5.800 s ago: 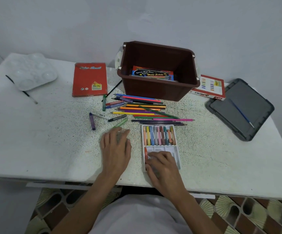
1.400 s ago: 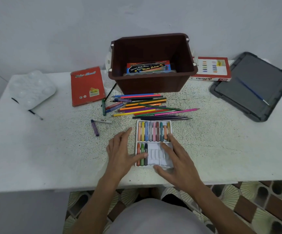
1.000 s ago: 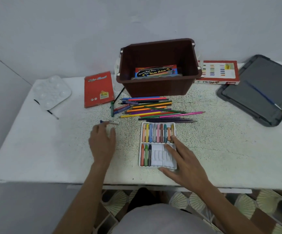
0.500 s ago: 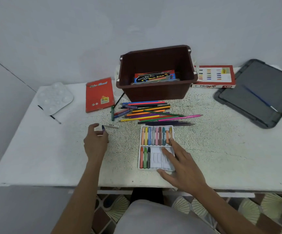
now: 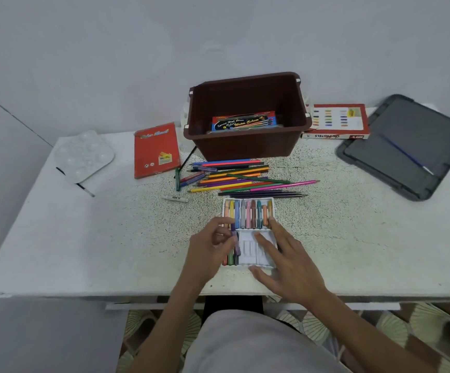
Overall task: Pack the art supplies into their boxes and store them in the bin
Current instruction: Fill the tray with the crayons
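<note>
One purple crayon (image 5: 235, 238) is pinched by the left hand (image 5: 210, 249) at nine o'clock of the tray (image 5: 248, 248); the right hand (image 5: 288, 267) rests spread at five o'clock.

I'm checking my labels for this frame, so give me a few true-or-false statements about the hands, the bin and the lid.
1. The left hand pinches a purple crayon above the white plastic crayon tray. True.
2. The brown plastic bin is empty. False: a water-colour box lies inside it.
3. The right hand rests on the tray with straight fingers. True.
4. The grey plastic lid covers the bin. False: it lies on the table, to the bin's right, with a blue paintbrush on it.
</note>
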`<action>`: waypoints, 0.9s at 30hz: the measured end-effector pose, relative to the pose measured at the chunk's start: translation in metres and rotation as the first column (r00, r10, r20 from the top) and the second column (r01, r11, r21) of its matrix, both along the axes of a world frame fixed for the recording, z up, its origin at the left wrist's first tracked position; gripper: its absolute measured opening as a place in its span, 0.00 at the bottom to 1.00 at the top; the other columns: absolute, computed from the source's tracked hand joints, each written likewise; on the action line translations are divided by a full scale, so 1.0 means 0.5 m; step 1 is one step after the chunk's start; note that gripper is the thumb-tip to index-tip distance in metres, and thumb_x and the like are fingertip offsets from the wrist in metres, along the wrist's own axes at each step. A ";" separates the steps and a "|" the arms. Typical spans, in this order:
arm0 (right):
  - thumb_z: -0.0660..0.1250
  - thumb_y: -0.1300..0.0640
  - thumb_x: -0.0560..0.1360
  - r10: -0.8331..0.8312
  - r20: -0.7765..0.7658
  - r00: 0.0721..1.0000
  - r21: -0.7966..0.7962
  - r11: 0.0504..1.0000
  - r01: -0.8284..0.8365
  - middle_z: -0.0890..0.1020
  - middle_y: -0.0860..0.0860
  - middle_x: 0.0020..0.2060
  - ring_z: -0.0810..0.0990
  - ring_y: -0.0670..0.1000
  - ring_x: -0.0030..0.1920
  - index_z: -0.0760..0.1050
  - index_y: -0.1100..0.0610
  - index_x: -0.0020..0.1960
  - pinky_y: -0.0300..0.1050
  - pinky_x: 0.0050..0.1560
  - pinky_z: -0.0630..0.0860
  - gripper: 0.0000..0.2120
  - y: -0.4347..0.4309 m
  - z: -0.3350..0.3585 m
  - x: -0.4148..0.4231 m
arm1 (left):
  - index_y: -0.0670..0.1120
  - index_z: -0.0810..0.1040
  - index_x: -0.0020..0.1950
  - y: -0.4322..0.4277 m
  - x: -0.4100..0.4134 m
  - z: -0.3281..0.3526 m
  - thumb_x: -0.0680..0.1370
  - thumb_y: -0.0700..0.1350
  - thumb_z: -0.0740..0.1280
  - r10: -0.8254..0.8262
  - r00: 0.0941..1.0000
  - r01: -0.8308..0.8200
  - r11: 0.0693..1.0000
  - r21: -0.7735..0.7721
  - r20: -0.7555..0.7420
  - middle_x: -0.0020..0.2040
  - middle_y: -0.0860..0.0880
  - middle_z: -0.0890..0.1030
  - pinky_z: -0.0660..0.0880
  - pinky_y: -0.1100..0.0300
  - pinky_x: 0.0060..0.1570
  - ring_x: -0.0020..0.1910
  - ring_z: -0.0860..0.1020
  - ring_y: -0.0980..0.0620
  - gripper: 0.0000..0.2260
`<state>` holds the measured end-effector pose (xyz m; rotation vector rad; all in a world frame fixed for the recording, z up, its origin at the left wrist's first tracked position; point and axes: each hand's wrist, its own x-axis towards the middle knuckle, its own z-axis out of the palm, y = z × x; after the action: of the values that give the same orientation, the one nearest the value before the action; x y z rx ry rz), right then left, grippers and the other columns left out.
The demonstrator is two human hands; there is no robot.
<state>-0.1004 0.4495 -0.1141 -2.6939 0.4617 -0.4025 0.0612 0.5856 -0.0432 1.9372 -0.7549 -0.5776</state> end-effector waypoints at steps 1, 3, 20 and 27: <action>0.59 0.34 0.78 0.002 -0.005 1.000 0.002 1.000 -0.002 0.51 0.57 0.80 0.57 0.56 0.78 0.63 0.51 0.77 0.58 0.66 0.72 0.34 0.000 0.000 0.000 | 0.53 0.79 0.57 -0.002 -0.002 -0.005 0.75 0.38 0.73 -0.015 1.000 0.015 1.000 0.001 0.012 0.40 0.58 0.83 0.76 0.69 0.43 0.40 0.81 0.60 0.14; 0.59 0.34 0.78 0.005 -0.008 1.000 0.011 1.000 -0.005 0.50 0.57 0.80 0.57 0.57 0.78 0.62 0.51 0.77 0.58 0.65 0.72 0.34 0.002 0.000 0.001 | 0.55 0.78 0.56 -0.004 -0.004 -0.009 0.75 0.40 0.73 -0.039 0.999 0.039 0.999 0.029 0.014 0.40 0.59 0.83 0.75 0.69 0.43 0.41 0.81 0.62 0.14; 0.62 0.36 0.77 0.019 0.022 1.000 0.021 1.000 -0.019 0.52 0.58 0.79 0.57 0.57 0.78 0.65 0.55 0.76 0.58 0.64 0.73 0.34 -0.001 -0.003 0.002 | 0.60 0.64 0.74 -0.020 0.021 -0.064 0.72 0.59 0.73 -0.146 0.929 0.010 0.929 0.369 0.341 0.60 0.50 0.69 0.56 0.57 0.59 0.62 0.65 0.50 0.33; 0.61 0.34 0.77 0.013 0.014 1.000 0.012 1.000 -0.013 0.52 0.58 0.79 0.57 0.56 0.78 0.66 0.56 0.75 0.57 0.65 0.73 0.34 -0.003 -0.002 0.000 | 0.62 0.62 0.75 -0.012 0.042 -0.061 0.67 0.69 0.71 -0.128 0.951 0.003 0.913 0.407 0.282 0.60 0.50 0.69 0.61 0.51 0.63 0.61 0.66 0.50 0.39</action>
<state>-0.1002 0.4482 -0.1152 -2.6794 0.4412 -0.4132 0.0821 0.5794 -0.0735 2.4297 -0.9550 -0.5092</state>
